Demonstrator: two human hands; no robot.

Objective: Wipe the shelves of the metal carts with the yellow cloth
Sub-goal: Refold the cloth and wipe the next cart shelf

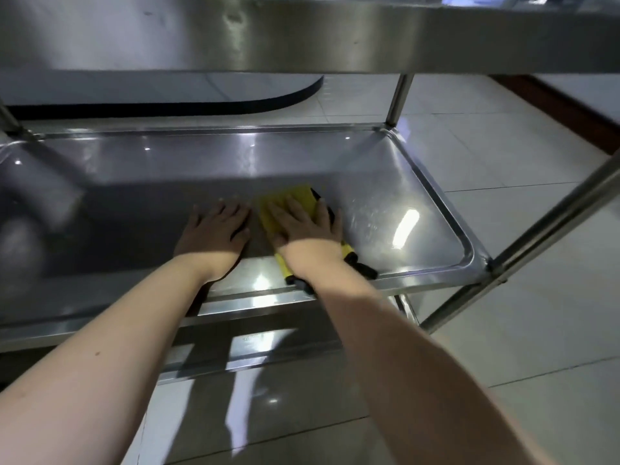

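Right hand (303, 226) presses flat on yellow cloth (295, 199); left hand (216, 229) flat on steel shelf (402, 182), above tiled floor (503, 182).

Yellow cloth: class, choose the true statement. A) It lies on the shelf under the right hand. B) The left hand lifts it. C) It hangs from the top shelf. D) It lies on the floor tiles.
A: the yellow cloth lies on the shelf with the right hand flat on it; the left hand rests on bare metal beside it.
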